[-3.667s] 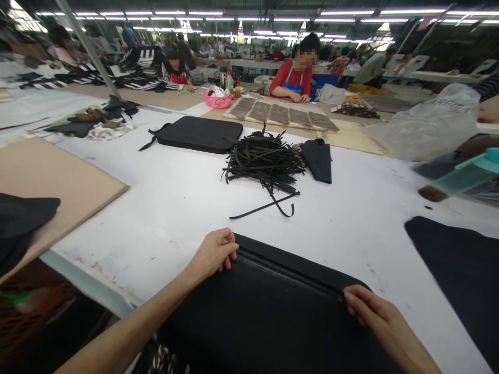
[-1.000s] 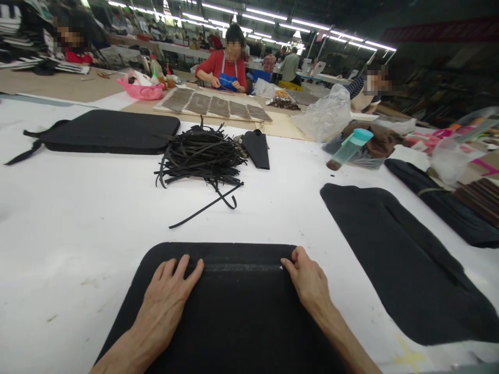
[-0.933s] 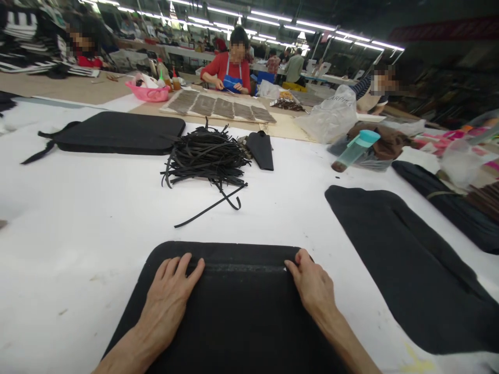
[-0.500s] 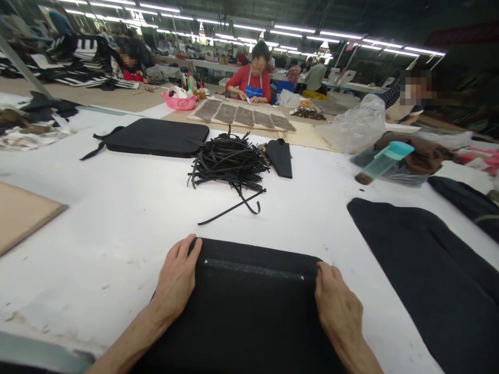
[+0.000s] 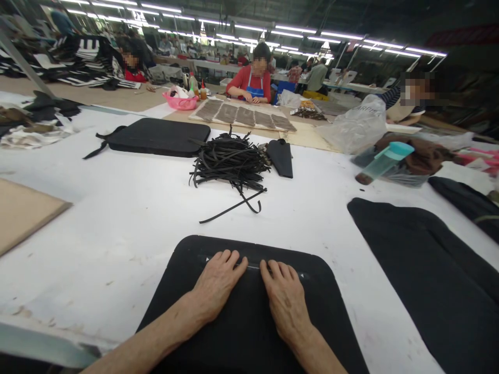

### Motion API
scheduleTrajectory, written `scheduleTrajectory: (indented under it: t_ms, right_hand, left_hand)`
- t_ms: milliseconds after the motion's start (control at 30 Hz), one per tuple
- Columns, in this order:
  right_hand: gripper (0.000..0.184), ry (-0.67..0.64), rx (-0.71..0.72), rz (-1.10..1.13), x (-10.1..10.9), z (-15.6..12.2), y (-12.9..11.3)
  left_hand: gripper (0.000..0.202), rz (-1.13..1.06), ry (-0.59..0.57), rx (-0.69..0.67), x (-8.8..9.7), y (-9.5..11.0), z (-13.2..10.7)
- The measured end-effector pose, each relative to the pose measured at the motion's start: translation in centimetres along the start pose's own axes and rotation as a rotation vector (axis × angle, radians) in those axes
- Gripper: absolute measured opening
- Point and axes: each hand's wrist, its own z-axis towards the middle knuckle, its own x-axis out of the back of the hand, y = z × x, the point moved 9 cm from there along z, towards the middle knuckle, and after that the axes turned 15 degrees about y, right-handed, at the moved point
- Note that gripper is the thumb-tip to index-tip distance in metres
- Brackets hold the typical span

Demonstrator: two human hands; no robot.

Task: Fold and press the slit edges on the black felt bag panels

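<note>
A black padded panel (image 5: 249, 327) with rounded corners lies flat in front of me. Near its far edge runs a straight strip (image 5: 253, 267), with a small white triangle (image 5: 207, 259) by its left end and another white triangle (image 5: 302, 276) by its right end. My left hand (image 5: 218, 283) rests palm down on the panel, its fingers laid over the left part of the strip. On the right part lie the fingers of my right hand (image 5: 287, 293). A short stretch of strip shows between the two hands. Neither hand grips anything.
Beyond the panel sits a heap of black strips (image 5: 232, 161), beside another black panel (image 5: 159, 136). Black sheet material (image 5: 432, 270) covers the right side of the white table (image 5: 117, 223). A bottle (image 5: 384, 162) lies tilted behind it. A co-worker (image 5: 253, 78) sits across.
Both hands have moved inward from the panel's far corners onto the strip, letting go of the edges. The corners now show.
</note>
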Motion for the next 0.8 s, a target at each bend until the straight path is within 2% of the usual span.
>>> scheduleTrajectory:
  t_ms: [167,267,400,567,667,800]
  right_hand:
    - [0.046,-0.014,0.018,-0.016,0.3,0.1,-0.1]
    - [0.045,-0.015,0.012,0.0,0.2,-0.9,1.6]
    - [0.045,0.004,-0.03,-0.029,0.1,-3.2,5.2]
    - [0.04,0.017,-0.109,-0.049,0.3,-5.0,8.0]
    - [0.033,-0.003,-0.172,-0.067,0.7,-5.2,9.0]
    - [0.02,-0.043,-0.23,-0.137,1.1,-5.5,10.4]
  left_hand:
    - [0.068,0.059,-0.001,-0.014,-0.4,0.7,0.3]
    - [0.062,0.025,-0.004,-0.049,-0.1,0.2,-0.2]
    - [0.05,0.053,0.019,-0.003,0.7,-3.0,-2.7]
    - [0.052,0.135,0.098,0.085,1.4,-6.7,-6.0]
    - [0.052,0.136,0.122,0.138,1.5,-7.9,-6.6]
    - [0.041,0.197,0.121,0.324,2.2,-10.1,-6.3]
